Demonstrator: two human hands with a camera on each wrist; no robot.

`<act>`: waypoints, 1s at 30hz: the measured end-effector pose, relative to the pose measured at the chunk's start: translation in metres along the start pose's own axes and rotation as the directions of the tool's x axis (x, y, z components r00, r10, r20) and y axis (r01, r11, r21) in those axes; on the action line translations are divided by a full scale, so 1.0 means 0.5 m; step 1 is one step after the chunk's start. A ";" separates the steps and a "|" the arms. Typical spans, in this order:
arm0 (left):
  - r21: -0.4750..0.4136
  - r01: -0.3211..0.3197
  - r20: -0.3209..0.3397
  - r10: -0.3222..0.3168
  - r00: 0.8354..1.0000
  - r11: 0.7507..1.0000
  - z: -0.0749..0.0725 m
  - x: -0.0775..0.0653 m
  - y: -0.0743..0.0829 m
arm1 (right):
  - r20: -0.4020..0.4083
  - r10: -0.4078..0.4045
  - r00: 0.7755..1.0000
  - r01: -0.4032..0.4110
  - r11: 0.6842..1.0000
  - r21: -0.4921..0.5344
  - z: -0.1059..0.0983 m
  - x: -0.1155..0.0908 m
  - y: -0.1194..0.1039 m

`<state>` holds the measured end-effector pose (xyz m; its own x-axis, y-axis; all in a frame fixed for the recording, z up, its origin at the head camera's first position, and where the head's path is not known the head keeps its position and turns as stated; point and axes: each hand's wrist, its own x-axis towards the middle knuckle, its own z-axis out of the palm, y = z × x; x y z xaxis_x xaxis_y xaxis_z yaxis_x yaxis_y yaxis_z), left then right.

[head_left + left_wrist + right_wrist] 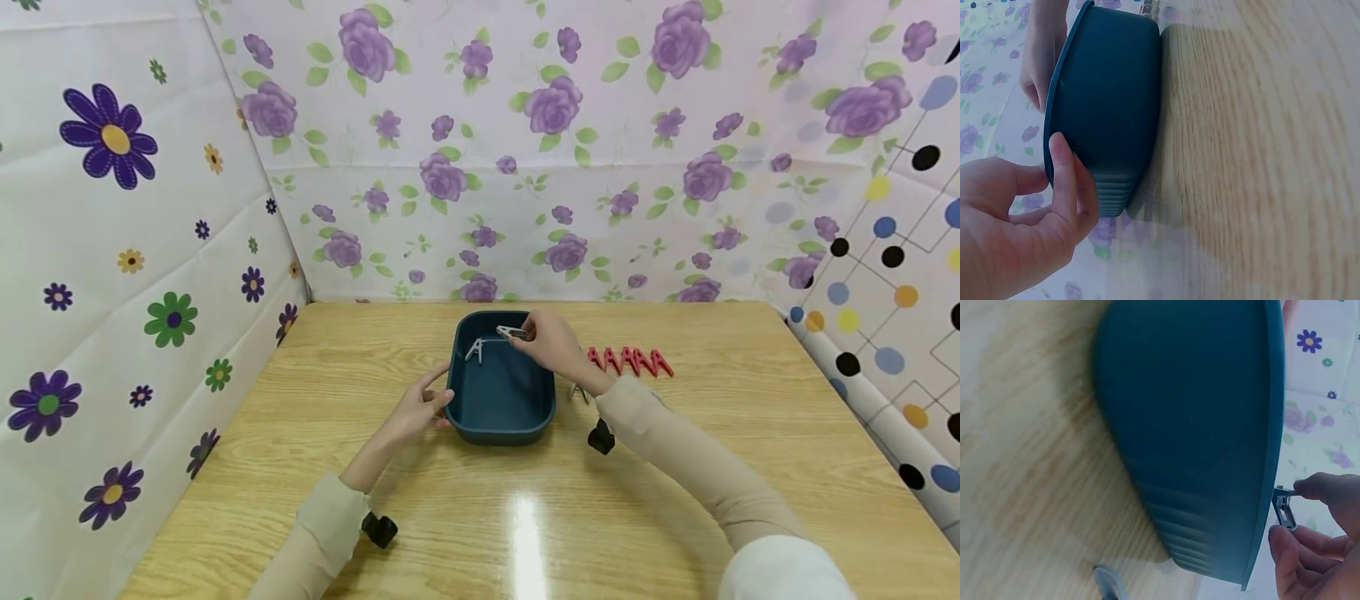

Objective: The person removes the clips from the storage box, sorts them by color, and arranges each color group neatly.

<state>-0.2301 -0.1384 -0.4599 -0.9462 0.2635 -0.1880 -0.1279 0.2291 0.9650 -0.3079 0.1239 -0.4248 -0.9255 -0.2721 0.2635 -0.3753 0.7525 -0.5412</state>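
Note:
A dark blue-green plastic basin (pixel 501 437) stands on the wooden table. My left hand (pixel 415 410) holds its left rim, with thumb and fingers on either side of the wall (pixel 1107 94). Over the far part of the basin, my right hand (pixel 557 348) pinches a pale grey clothespin (pixel 512 332) between thumb and fingers. In the right wrist view this clothespin (pixel 1284 509) appears just beyond the rim. Another pale clothespin (pixel 476 350) is inside the basin, near its far left corner.
Right of the basin, several red clothespins (pixel 628 361) lie in a row on the table (pixel 450 533). A pale clothespin (pixel 580 392) lies partly hidden under my right forearm. Patterned cloth (pixel 525 217) hangs behind the table and along both sides.

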 end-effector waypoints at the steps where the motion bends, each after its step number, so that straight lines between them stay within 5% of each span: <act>1: 0.001 -0.002 0.002 0.002 1.000 1.000 0.000 0.000 0.000 | 0.003 -0.001 1.000 0.001 1.000 0.007 0.000 -0.004 0.000; 30: -0.015 -0.014 0.063 0.015 0.998 1.000 -0.006 -0.002 0.003 | -0.219 -0.121 0.968 0.152 0.980 0.127 -0.018 -0.090 0.065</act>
<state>-0.2304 -0.1413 -0.4577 -0.9275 0.3251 -0.1844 -0.1189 0.2111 0.9702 -0.2778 0.1661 -0.4469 -0.8392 -0.2230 0.4959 -0.5147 0.6202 -0.5921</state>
